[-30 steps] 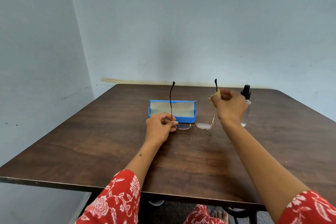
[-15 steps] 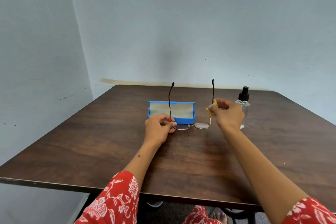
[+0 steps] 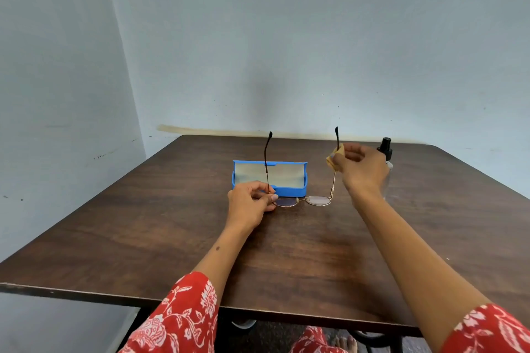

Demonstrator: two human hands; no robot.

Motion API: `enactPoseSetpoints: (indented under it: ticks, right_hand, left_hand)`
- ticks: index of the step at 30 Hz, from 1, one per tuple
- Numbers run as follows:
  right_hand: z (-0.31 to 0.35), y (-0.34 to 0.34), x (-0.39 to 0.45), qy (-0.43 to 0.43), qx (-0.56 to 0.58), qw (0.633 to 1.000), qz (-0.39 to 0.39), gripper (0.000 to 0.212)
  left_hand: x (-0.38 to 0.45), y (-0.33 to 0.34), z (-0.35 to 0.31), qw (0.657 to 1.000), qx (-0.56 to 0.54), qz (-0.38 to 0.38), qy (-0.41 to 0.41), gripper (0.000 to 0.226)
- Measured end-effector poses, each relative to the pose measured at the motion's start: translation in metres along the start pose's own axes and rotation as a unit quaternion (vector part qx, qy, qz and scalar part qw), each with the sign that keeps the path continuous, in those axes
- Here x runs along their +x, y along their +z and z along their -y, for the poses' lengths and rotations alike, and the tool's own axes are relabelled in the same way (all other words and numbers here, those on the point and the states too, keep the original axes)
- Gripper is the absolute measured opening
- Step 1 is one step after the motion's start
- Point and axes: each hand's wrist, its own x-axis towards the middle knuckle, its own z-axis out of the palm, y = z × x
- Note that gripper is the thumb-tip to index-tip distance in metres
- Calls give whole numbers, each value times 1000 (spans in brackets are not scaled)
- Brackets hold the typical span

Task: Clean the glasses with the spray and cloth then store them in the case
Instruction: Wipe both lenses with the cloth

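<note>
From the head view, I read this as the wiping step. My left hand (image 3: pixel 252 203) pinches the glasses (image 3: pixel 301 200) at the left hinge, lenses down near the open blue case (image 3: pixel 269 178). My right hand (image 3: pixel 358 165) pinches the yellow cloth (image 3: pixel 332 159) round the right temple. The spray bottle (image 3: pixel 385 149) stands behind it. Next, I think, fold the temples and case them.
</note>
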Motion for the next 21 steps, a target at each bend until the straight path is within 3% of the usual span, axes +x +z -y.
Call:
enactPoseSetpoints:
  ticks: [10,21]
  right_hand:
    - [-35,-2,-17,28,-36,998,48,10]
    - [14,-3,3,-60,-3,998,-16,14]
  left_hand:
    - [0,-1,0,1000,2,6,-2,16]
    - [0,-1,-1,1000,0,14,-10,17]
